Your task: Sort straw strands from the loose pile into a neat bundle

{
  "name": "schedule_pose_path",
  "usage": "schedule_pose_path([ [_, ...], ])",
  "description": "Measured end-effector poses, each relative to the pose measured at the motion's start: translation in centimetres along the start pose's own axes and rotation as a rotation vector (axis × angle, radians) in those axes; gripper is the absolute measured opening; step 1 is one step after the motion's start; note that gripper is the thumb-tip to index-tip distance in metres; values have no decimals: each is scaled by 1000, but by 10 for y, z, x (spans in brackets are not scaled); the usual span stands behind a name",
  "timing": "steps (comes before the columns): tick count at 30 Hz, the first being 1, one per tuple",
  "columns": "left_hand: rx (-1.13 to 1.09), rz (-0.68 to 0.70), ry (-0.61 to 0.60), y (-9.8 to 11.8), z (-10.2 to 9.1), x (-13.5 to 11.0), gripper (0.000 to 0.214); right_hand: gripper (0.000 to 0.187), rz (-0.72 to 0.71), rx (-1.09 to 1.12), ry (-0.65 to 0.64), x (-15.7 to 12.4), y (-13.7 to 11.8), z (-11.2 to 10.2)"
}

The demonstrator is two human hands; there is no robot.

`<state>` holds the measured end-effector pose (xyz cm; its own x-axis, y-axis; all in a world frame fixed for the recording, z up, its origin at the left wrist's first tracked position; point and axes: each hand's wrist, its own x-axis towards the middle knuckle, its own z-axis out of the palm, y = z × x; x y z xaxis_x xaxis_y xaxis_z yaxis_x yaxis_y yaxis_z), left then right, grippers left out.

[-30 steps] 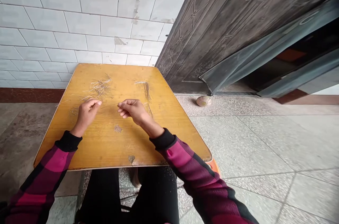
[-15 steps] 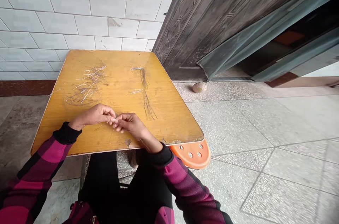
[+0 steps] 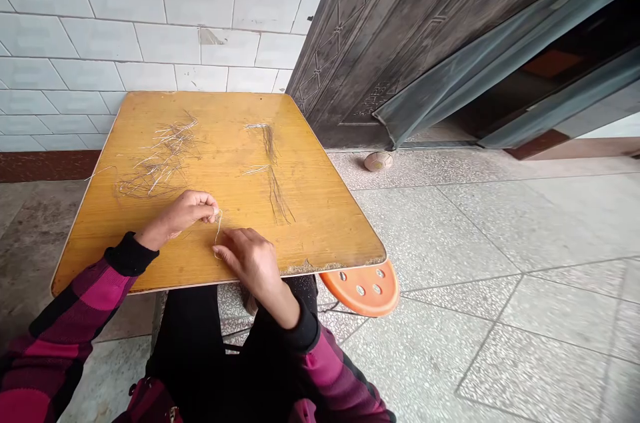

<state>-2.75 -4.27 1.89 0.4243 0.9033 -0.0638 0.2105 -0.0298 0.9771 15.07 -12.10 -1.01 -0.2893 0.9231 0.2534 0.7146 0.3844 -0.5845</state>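
Yellow wooden tabletop [image 3: 310, 223] below my view: I see the left hand [image 3: 183, 215] pinching a pale fibre [image 3: 219, 228] at its fingertips, the fibre hanging just beside the right hand [image 3: 249, 263], which has drawn back, loosely curled, though I cannot tell whether it grips anything.

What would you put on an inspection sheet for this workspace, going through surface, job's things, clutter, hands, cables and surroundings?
Surface: yellow varnished wooden tabletop with rounded corners, chipped along its front edge.
Job's things: thin pale fibre; tangled pale fibre pile; two thin dark fibre tufts.
Clutter: small worn round ball on the floor by the door.
Hands: left hand pinches the thin pale fibre; right hand lies open near its lower end.
Cables: nothing seen.
Surroundings: white tiled wall, dark embossed metal door, orange perforated stool seat, speckled stone floor.
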Motion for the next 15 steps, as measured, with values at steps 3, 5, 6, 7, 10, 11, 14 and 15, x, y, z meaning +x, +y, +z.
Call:
schedule_pose_path([
  [3, -5, -35, 24, 2, 7, 3, 10, 33, -82, -249, 75, -10, 1, 5],
  [5, -8, -62, 20, 6, 13, 6, 11, 32, -106, -329, 154, -12, 3, 9],
  [6, -8, -73, 12, 8, 16, 7, 12, 31, -105, -353, 196, -12, 5, 11],
  [7, -4, -79, 0, 11, 19, 9, 12, 28, -95, -371, 235, -12, 7, 12],
  [10, 41, -91, -60, 16, 27, 16, 13, 15, -37, -400, 299, -11, 11, 13],
  [11, 70, -97, -81, 16, 29, 19, 13, 13, -19, -406, 305, -11, 12, 13],
  [14, 197, -79, -99, 13, 31, 30, 13, 13, 2, -423, 303, -14, 14, 11],
  [15, 273, -48, -90, 11, 30, 33, 14, 14, -2, -429, 303, -15, 14, 11],
])
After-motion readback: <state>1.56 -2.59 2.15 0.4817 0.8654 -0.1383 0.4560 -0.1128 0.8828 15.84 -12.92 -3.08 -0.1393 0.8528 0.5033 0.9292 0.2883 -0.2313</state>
